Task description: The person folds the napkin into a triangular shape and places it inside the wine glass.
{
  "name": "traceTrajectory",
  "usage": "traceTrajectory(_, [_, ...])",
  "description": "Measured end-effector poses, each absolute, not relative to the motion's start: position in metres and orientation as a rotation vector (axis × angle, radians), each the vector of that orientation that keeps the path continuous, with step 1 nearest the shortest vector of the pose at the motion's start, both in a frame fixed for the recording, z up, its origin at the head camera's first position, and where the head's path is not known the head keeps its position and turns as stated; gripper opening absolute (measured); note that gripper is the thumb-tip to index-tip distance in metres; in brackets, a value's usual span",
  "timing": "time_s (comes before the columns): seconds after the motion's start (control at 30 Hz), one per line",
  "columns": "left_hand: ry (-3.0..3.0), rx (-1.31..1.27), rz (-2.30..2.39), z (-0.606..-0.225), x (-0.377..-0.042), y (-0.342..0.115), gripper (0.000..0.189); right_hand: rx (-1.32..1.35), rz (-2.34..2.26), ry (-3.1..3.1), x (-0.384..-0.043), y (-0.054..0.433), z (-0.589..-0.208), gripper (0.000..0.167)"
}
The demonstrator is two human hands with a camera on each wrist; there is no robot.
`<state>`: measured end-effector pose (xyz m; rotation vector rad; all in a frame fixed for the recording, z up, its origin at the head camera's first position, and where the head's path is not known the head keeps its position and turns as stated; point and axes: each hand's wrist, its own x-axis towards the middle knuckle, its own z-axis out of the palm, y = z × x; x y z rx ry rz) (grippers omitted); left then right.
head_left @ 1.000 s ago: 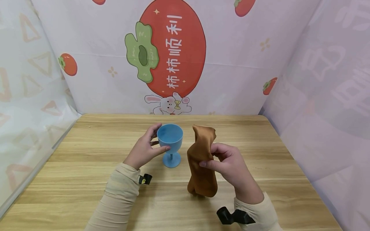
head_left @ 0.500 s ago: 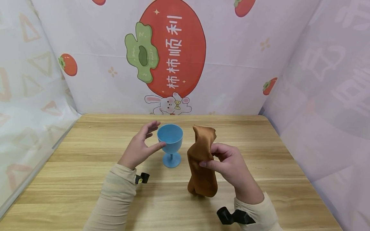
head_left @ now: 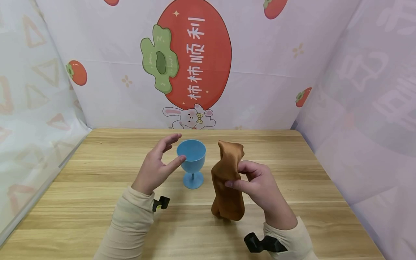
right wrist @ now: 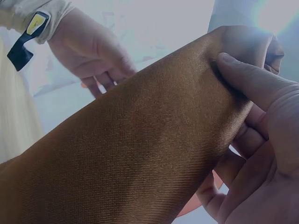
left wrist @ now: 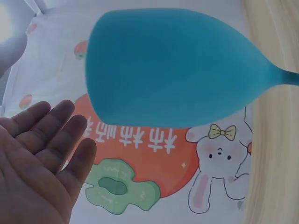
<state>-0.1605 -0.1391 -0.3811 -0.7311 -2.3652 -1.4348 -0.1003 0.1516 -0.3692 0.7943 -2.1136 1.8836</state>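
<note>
A blue plastic goblet (head_left: 192, 159) stands upright on the wooden table, and its bowl fills much of the left wrist view. To its left is my left hand (head_left: 157, 167), fingers extended and thumb spread; the left wrist view shows a gap between hand (left wrist: 35, 168) and goblet. My right hand (head_left: 260, 182) pinches a shiny brown piece of fabric (head_left: 227, 187), shaped like a soft pouch or sock, between thumb and fingers. The fabric is held upright to the right of the goblet. In the right wrist view the brown fabric (right wrist: 126, 144) hides part of the fingers.
The wooden table (head_left: 81, 216) reaches back to a white printed cloth backdrop (head_left: 260, 97) with persimmons and a rabbit. Cloth walls close off both sides. Each wrist carries a black camera mount, the right one (head_left: 264, 243) close above the table.
My left hand has drawn back leftward from around the goblet's bowl, its fingers and thumb now off it. The goblet stays in place; the right hand and the brown fabric have barely moved.
</note>
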Motion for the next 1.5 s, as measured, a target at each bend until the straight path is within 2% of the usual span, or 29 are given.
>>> traceTrajectory(0.27, [-2.248, -0.845, -1.508, -0.376, -0.153, -0.132, 0.056, 0.775, 1.879, -2.105, -0.100, 0.151, -0.369, 0.021])
traceTrajectory(0.6, [-2.189, -0.957, -1.620, -0.376, -0.149, -0.121, 0.058, 0.700, 1.776, -2.186, -0.100, 0.148, -0.371, 0.020])
traceTrajectory(1.07, [-2.175, -1.150, -1.655, -0.376, -0.137, -0.104, 0.071, 0.593, 1.529, -2.356, -0.099, 0.147, -0.371, 0.018])
traceTrajectory(1.33, [-2.218, -1.160, -1.665, -0.374, -0.130, -0.096, 0.080, 0.656, 1.517, -2.348, -0.101, 0.146, -0.373, 0.019])
traceTrajectory(1.5, [-2.225, -1.218, -1.615, -0.383, -0.131, -0.086, 0.070, 0.694, 1.482, -2.360, -0.101, 0.146, -0.374, 0.020])
